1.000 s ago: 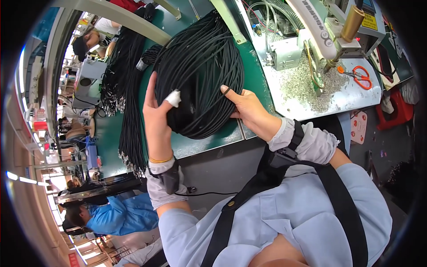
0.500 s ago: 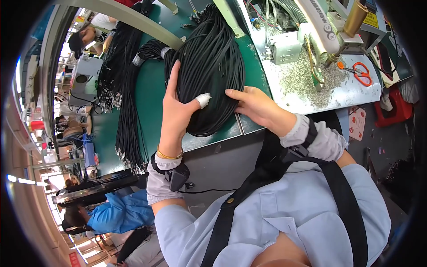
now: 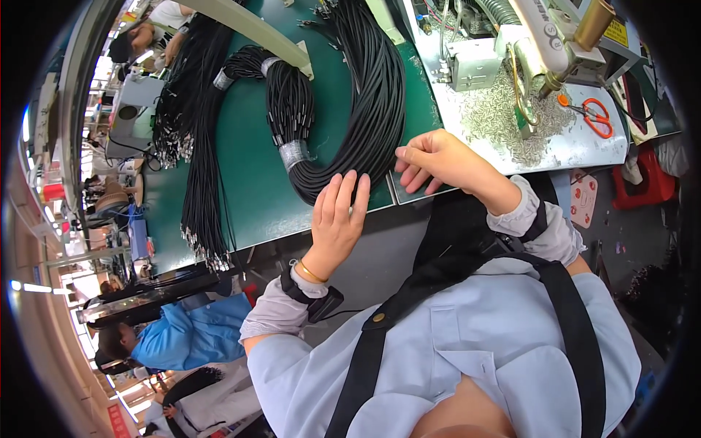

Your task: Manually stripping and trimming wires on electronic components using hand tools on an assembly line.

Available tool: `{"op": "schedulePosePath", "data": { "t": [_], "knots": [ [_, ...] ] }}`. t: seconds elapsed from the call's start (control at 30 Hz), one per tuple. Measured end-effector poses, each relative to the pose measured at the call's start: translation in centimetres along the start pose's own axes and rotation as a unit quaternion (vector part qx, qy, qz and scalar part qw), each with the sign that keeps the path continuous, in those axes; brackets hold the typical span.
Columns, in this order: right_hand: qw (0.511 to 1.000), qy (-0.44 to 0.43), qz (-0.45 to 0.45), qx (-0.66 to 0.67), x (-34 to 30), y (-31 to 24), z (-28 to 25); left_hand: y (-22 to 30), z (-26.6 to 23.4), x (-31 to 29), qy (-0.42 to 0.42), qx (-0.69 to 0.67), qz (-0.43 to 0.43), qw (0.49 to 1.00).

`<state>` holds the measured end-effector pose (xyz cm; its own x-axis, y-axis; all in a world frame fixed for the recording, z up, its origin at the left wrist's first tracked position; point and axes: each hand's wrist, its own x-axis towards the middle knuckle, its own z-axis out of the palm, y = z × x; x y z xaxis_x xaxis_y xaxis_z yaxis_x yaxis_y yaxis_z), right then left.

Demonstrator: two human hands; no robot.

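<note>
- At the near edge of the green counter (image 3: 252,157), I see the left hand (image 3: 339,219) by the lower bend of a black cable bundle (image 3: 376,124), its fingers straight and slightly spread.
- Just right of that bend I have the right hand (image 3: 453,164), fingers loosely bent and parted.
- The bundle lies on the counter in a U-shaped curve, with a clear wrap (image 3: 294,155) around its left limb.
- Further left on the counter, more long black cables (image 3: 201,168) trail metal-tipped ends toward the near edge.
- On the right, a pale metal plate (image 3: 606,153) carries a litter of small silver pieces (image 3: 478,117) and orange-handled scissors (image 3: 595,119), below a white machine arm (image 3: 540,36).
- Past the plate, a red plastic seat (image 3: 650,182) stands on the dark floor.
- Deeper in the room, off to my left, are a person in blue (image 3: 193,339) and another (image 3: 171,18) near the top.
- I cannot tell whether either hand touches the bundle; the right fingertips are blurred.
- The bundle's far end is cut off at the top, and a grey beam (image 3: 270,33) crosses in front of the counter.
- The room's far side is too warped to make out.
</note>
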<state>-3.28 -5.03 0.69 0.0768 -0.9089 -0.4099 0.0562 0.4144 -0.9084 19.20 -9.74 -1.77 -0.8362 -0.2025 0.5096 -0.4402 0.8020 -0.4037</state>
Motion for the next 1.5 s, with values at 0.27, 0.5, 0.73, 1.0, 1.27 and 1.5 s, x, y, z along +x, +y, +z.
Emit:
{"op": "schedulePosePath", "data": {
  "t": [0.27,0.5,0.73,1.0,1.27,1.5],
  "knots": [
    [0.995,0.023,-0.052,0.08,-0.5,0.5,0.4,2.0,2.3,3.2,0.049,0.142,-0.049,0.988],
    [0.987,0.044,-0.088,0.13,-2.2,0.3,-1.0,1.5,2.4,6.1,0.01,-0.006,-0.102,0.995],
    [0.979,0.081,-0.102,0.158,-3.5,0.0,-2.1,2.8,1.4,8.0,-0.001,-0.003,-0.168,0.986],
    [0.977,0.031,-0.106,0.183,-2.6,0.5,-1.4,4.6,4.3,11.2,-0.039,0.098,-0.091,0.99],
    [0.972,0.086,-0.145,0.165,-2.9,0.5,-1.9,-0.1,4.4,13.9,0.041,-0.505,-0.316,0.802],
    [0.942,0.169,-0.264,0.12,-0.9,0.4,-0.7,-7.4,3.0,12.9,-0.13,-0.838,-0.385,0.364]
  ]
}}
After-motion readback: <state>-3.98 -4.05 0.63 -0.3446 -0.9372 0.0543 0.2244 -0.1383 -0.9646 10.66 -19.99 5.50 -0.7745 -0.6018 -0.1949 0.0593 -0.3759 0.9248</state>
